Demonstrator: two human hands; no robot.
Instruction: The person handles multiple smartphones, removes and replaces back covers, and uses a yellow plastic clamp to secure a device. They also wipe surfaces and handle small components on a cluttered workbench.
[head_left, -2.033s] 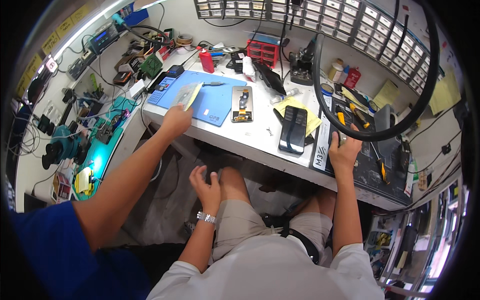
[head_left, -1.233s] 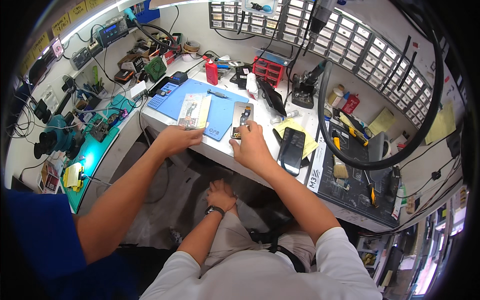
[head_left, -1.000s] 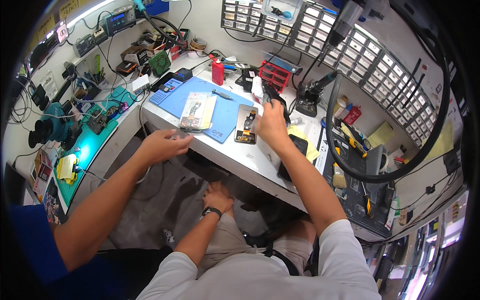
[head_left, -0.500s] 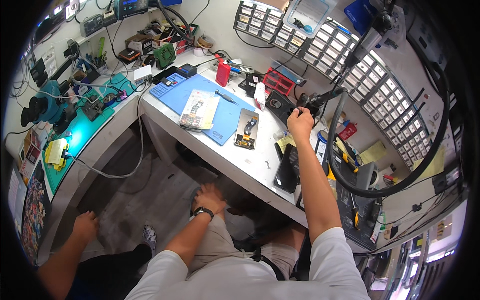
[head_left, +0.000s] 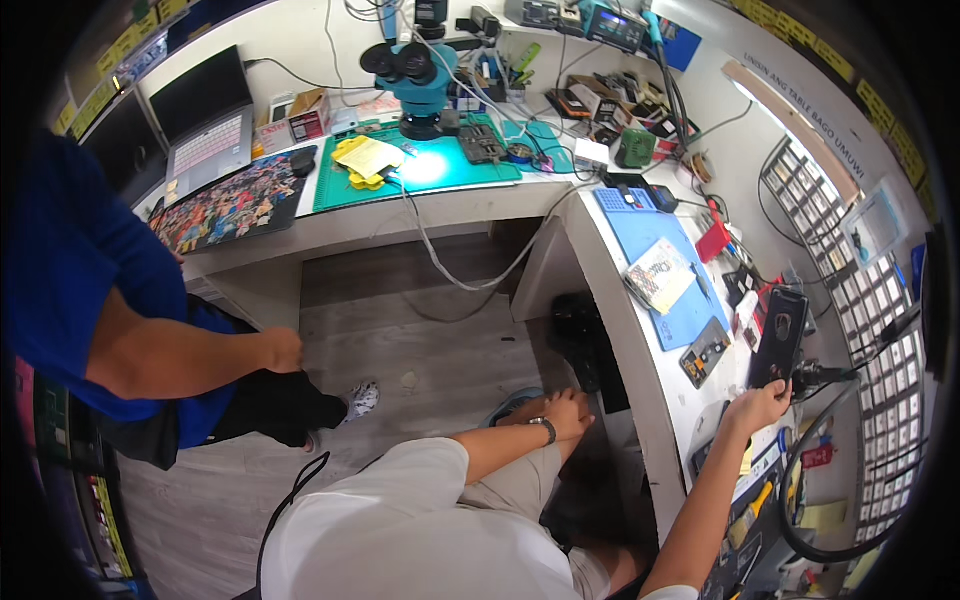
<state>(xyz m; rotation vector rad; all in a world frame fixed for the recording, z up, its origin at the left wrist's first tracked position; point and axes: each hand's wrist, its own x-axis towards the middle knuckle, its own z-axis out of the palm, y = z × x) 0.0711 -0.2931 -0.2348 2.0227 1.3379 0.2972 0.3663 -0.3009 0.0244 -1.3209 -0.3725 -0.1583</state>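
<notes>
My right hand (head_left: 762, 407) is closed on the lower end of a black phone housing (head_left: 781, 335), which has an oval ring mark on its face. It is held up over the right side of the white workbench (head_left: 655, 400). A detached phone screen (head_left: 706, 353), its flex cable showing, lies to the left of it at the bench edge. My left hand (head_left: 568, 413), below a dark wristwatch, rests low by my leg, fingers laid over it, with nothing visible in them.
A blue mat (head_left: 640, 232) bears a clear bagged part (head_left: 660, 273) and a screwdriver (head_left: 703, 285). A microscope (head_left: 420, 90) stands over a lit green mat (head_left: 470, 172). Left are a laptop (head_left: 210, 140) and a person in blue (head_left: 150, 330). A black hose (head_left: 790, 500) loops at right.
My view has swung left, bringing in the laptop and the other person's body. My right hand has lifted the black phone housing off the bench. My left hand stays by my leg.
</notes>
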